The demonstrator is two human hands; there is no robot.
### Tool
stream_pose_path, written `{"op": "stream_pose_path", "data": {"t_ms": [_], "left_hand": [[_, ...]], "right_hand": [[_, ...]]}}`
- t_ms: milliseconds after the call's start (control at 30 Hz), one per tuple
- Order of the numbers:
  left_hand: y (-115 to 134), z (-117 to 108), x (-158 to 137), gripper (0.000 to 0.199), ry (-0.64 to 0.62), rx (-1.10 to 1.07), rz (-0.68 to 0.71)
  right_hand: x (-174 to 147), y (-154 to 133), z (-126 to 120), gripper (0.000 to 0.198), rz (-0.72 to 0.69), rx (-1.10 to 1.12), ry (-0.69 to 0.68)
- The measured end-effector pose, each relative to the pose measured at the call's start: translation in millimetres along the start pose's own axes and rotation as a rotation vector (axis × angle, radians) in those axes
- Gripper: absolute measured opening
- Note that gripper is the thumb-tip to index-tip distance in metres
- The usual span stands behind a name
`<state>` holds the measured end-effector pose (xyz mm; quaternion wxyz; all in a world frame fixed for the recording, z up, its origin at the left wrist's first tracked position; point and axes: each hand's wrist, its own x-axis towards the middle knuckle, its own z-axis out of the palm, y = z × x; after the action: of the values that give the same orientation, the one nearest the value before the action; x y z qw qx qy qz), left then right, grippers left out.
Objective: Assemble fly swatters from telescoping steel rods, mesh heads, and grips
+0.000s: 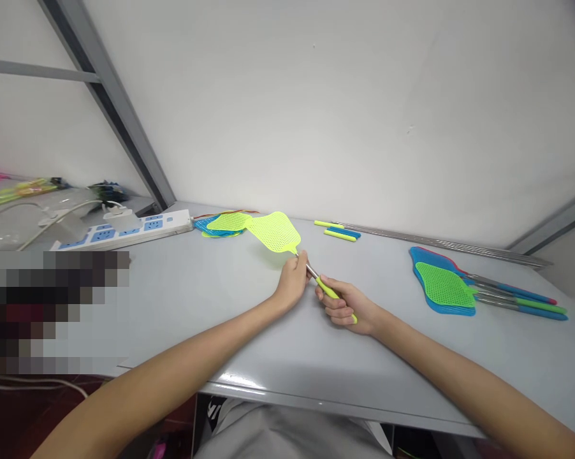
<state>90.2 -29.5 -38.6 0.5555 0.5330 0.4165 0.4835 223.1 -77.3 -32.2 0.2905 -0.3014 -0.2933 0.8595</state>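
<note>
A yellow-green fly swatter (274,232) with a metal shaft is held tilted over the middle of the table. My left hand (294,279) is closed around the shaft just below the swatter's head. Wrapped round the yellow-green handle is my right hand (343,305), and the handle's end sticks out below its fingers. Behind and left of my left hand lies a pile of loose swatter heads (227,222), blue and yellow-green. Several loose handle grips (341,234), yellow-green and blue, lie behind my right hand.
Swatters with shafts and handles (443,284) are stacked on the right of the table (182,287). Long metal rods (440,243) run along the wall. A white power strip (125,231) with plugs and cables lies at the back left. A pixelated patch covers the left edge.
</note>
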Motion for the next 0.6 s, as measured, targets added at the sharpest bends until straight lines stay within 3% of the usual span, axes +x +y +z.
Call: {"op": "stream_pose_path", "data": {"t_ms": [367, 600], "left_hand": [[2.3, 7.1, -2.9, 0.033, 0.004, -0.264, -0.158], [31.1, 0.3, -1.9, 0.014, -0.022, -0.582, -0.261]], "right_hand": [[1.3, 0.5, 4.5, 0.029, -0.026, -0.033, 0.005], [1.9, 1.2, 6.4, 0.031, -0.039, -0.105, 0.006]]}}
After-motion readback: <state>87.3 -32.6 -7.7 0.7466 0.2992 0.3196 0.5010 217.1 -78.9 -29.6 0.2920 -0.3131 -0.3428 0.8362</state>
